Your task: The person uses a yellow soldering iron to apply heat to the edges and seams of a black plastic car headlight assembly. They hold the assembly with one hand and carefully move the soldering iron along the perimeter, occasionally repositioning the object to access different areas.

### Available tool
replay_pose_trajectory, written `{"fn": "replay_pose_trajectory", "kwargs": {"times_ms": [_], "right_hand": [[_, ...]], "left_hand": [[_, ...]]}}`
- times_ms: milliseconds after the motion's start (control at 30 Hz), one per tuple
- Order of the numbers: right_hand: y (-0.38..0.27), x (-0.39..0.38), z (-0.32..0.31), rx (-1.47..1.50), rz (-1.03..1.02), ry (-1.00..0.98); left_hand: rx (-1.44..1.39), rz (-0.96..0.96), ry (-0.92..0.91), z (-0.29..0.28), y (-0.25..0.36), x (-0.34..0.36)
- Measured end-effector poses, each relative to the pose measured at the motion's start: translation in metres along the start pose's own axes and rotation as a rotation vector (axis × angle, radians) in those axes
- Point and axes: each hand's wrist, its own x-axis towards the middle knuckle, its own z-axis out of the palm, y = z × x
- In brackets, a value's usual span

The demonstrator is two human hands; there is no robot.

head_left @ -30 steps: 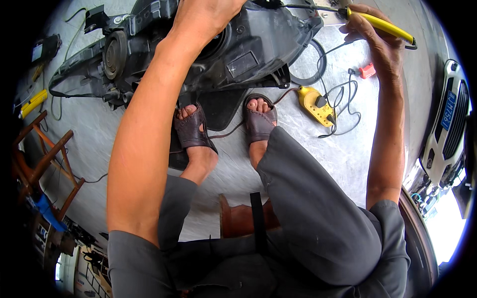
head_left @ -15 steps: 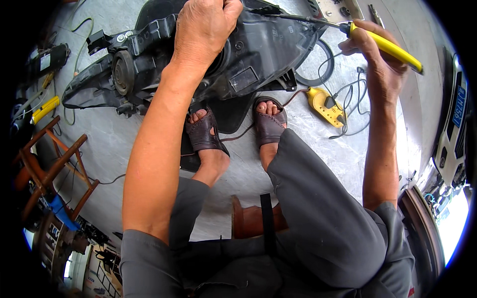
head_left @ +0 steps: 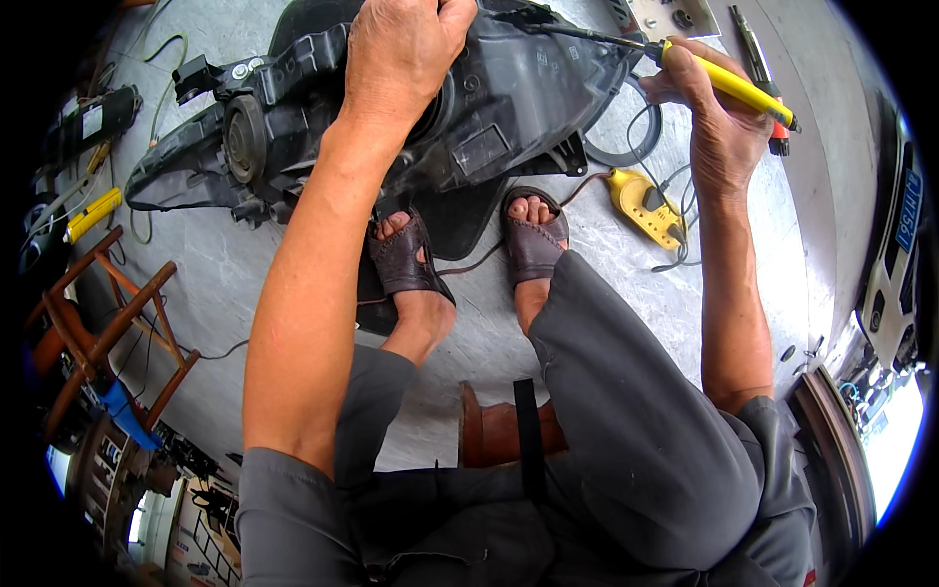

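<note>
A large black car headlight housing [head_left: 533, 108] lies on the floor in front of my feet. My left hand [head_left: 406, 54] rests over its far middle part, with its fingers curled closed. The fingertips are cut off by the upper edge, so whatever they hold is hidden. My right hand [head_left: 719, 122] is closed round the yellow handle of a long-shafted tool [head_left: 738, 88] that looks like a screwdriver. Its thin shaft points left, and the tip meets the far edge of the housing, where dark ragged material shows.
A yellow power strip [head_left: 646, 207] with cords lies right of my sandals, below a black ring [head_left: 631, 157]. A pen-like tool [head_left: 751, 49] and a tray of small parts [head_left: 675, 18] lie far right. A wooden stool frame [head_left: 108, 313] stands left. A car front [head_left: 890, 274] is at right.
My right hand has moved a little left with the yellow-handled tool, uncovering the red end of the tool lying behind it. My left hand stays in place.
</note>
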Motion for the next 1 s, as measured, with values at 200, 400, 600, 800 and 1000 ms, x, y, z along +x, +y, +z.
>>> {"fn": "replay_pose_trajectory", "kwargs": {"times_ms": [200,400,600,800,1000], "right_hand": [[-0.004,0.000,-0.001,-0.024,0.012,0.020],[-0.011,-0.004,-0.001,-0.063,-0.073,0.037],[0.002,-0.005,0.001,0.081,0.060,0.066],[-0.002,-0.009,0.003,0.022,-0.059,0.022],[0.002,-0.007,-0.001,0.019,-0.036,-0.067]], "left_hand": [[-0.026,-0.030,-0.035,0.002,0.001,-0.001],[-0.003,0.041,-0.005,0.003,0.001,-0.002],[0.009,0.044,0.003,0.008,-0.002,0.001],[0.029,0.100,0.016,0.010,-0.005,0.000],[0.170,0.302,-0.115,0.003,-0.011,0.003]]}}
